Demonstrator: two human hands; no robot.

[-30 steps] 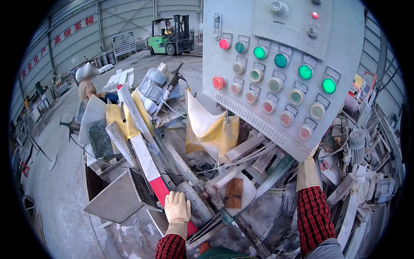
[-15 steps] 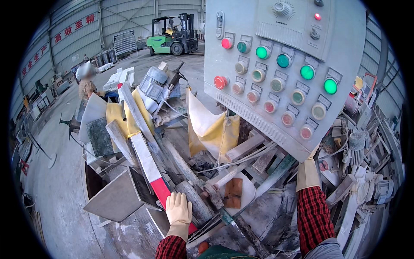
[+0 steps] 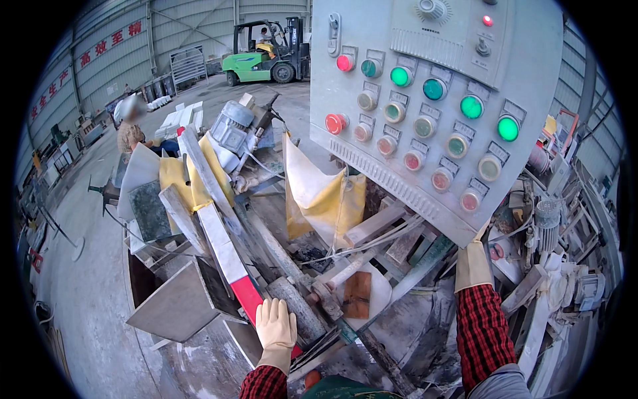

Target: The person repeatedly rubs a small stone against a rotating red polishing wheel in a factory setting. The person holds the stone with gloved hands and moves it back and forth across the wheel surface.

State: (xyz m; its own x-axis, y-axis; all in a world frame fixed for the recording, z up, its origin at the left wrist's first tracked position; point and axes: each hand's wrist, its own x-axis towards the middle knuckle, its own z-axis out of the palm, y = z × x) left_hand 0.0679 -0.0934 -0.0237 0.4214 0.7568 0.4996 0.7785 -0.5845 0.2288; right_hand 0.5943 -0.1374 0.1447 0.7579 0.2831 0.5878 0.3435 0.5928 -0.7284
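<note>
My left hand (image 3: 276, 324), in a pale cream glove, lies palm down on the red end of a long red-and-white bar (image 3: 221, 246). Its fingers are stretched forward and hold nothing visible. At the lower right corner of a grey control box (image 3: 372, 143) is my right hand (image 3: 473, 267), gloved alike. The box edge hides most of its fingers, so whether they grip cannot be made out. The box front carries rows of round buttons, several lit green, a red mushroom button (image 3: 336, 124), a dial (image 3: 432, 10) and a small lit red lamp (image 3: 488, 20).
Beyond the bar stand a motor (image 3: 232, 126) and yellow-and-white sheeting (image 3: 325, 199). A grey slab (image 3: 173, 302) leans at left. Machine parts and another motor (image 3: 547, 223) crowd the right. Farther off are a person in a white helmet (image 3: 129, 136) and a green forklift (image 3: 256, 65) with a driver.
The view has shifted slightly, moving the control box a little left in the picture. The forklift's driver shows more plainly, and the helmeted person's posture has changed. Both my hands stay in place.
</note>
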